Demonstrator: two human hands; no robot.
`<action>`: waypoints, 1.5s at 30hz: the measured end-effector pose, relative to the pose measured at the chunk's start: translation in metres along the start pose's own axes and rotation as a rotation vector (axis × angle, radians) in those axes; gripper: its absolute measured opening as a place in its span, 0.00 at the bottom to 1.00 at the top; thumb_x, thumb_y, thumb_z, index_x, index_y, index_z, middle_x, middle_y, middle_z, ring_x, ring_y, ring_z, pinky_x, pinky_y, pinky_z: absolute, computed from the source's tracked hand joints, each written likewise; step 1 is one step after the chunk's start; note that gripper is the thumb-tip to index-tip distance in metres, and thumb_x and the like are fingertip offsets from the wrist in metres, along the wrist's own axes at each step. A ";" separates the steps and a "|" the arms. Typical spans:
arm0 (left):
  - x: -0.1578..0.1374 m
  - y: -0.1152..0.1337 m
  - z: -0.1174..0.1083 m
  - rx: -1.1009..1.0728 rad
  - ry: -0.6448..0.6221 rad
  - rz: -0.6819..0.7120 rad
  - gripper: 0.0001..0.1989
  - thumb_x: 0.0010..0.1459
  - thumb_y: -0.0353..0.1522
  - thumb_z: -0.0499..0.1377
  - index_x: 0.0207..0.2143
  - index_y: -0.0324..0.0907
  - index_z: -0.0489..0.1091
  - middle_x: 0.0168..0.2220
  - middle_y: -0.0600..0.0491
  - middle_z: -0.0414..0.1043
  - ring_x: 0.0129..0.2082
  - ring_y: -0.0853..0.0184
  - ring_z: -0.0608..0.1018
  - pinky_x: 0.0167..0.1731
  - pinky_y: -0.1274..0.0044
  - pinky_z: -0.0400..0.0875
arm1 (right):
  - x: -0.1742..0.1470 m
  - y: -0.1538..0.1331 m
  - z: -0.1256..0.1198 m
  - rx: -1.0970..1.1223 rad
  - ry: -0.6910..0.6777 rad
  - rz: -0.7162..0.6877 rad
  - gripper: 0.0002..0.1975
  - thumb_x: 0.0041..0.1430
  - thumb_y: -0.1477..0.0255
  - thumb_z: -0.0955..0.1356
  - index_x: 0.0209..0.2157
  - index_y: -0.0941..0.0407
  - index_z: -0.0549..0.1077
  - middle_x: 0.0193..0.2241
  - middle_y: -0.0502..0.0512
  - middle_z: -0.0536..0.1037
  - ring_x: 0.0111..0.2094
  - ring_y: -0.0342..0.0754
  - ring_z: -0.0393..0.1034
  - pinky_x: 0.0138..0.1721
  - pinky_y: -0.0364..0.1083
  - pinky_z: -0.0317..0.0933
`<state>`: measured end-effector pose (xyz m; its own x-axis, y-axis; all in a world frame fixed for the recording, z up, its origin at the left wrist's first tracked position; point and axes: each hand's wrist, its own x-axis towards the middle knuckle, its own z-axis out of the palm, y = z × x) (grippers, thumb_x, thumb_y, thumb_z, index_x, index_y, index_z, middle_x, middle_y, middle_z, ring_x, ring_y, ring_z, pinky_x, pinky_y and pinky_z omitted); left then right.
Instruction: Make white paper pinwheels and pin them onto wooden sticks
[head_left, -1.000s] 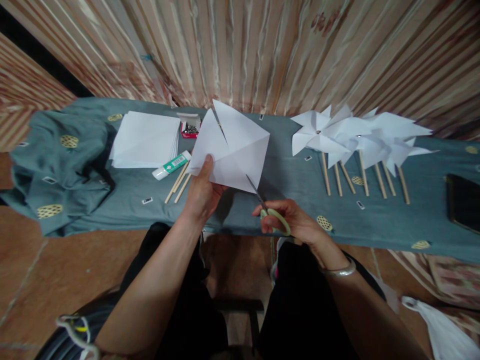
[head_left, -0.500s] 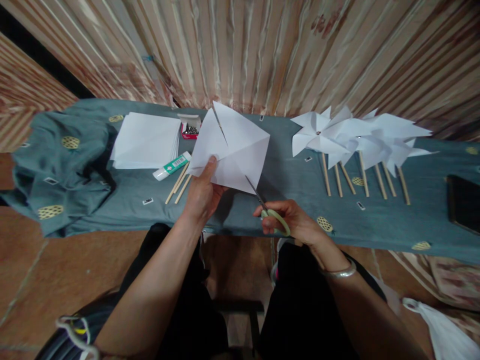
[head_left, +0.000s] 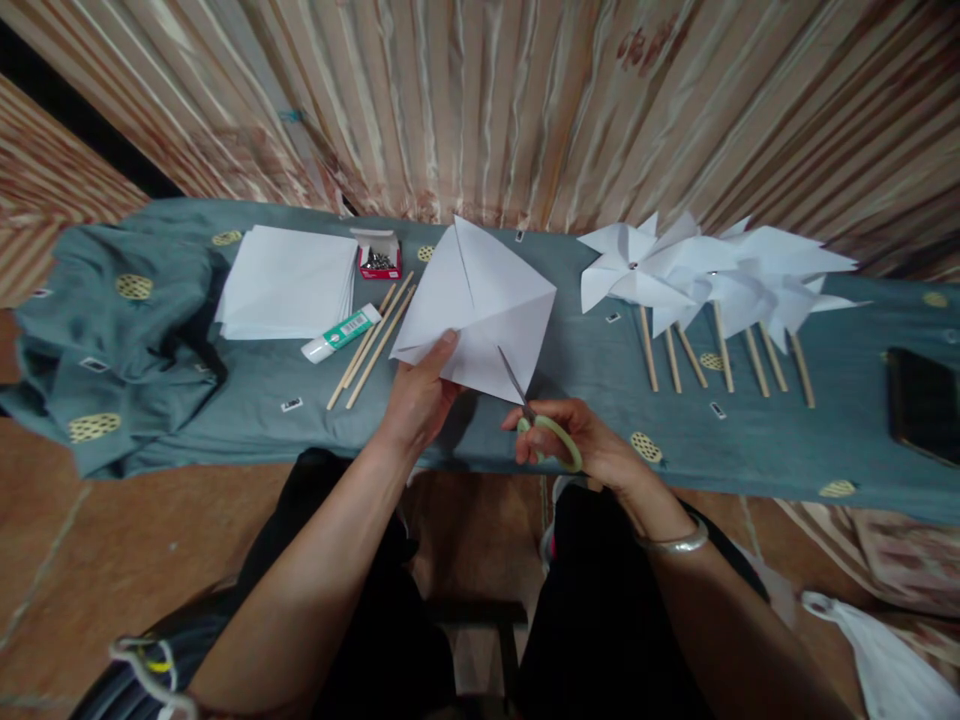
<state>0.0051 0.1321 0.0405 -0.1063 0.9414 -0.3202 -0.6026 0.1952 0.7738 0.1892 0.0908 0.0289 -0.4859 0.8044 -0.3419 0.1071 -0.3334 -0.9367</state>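
My left hand (head_left: 426, 392) grips a square sheet of white paper (head_left: 504, 290) by its near left side, thumb on top and fingers beneath. A slit runs from the sheet's far corner toward its middle, and creases cross it. In my right hand (head_left: 562, 432) is a pair of scissors (head_left: 551, 437) with pale green handles. One dark blade lies over the paper near its close corner, pointing toward the middle; the other blade is hidden. Just left of the sheet lie several wooden sticks (head_left: 381, 346).
On the green cloth (head_left: 480, 450) at left are a stack of white paper (head_left: 289, 280), a glue stick (head_left: 341, 333) and a red box of small metal pins (head_left: 379, 255). Several paper pinwheels (head_left: 637, 270) on sticks lie at right. A black phone (head_left: 924, 405) rests at the far right.
The paper has shifted right and slightly nearer with my left hand, uncovering more of the sticks and pin box. The scissors stay at the near corner, and the far slit looks narrower.
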 end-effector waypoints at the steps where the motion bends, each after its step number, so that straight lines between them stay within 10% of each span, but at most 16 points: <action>1: 0.000 0.000 0.000 -0.005 0.000 -0.002 0.19 0.55 0.26 0.61 0.51 0.44 0.71 0.42 0.53 0.79 0.36 0.68 0.81 0.39 0.76 0.78 | 0.000 0.000 0.000 0.004 0.006 -0.001 0.26 0.47 0.51 0.74 0.36 0.60 0.75 0.22 0.51 0.76 0.22 0.41 0.67 0.24 0.42 0.61; 45: -0.003 -0.002 0.000 -0.036 -0.026 -0.083 0.13 0.53 0.27 0.64 0.42 0.40 0.73 0.36 0.53 0.79 0.32 0.68 0.80 0.37 0.76 0.77 | 0.002 -0.004 0.004 0.026 0.087 0.005 0.27 0.42 0.49 0.75 0.33 0.59 0.76 0.20 0.50 0.77 0.20 0.40 0.66 0.23 0.41 0.60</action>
<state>0.0064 0.1291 0.0403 -0.0344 0.9292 -0.3680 -0.6364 0.2636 0.7249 0.1839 0.0918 0.0320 -0.4078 0.8420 -0.3532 0.0866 -0.3494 -0.9330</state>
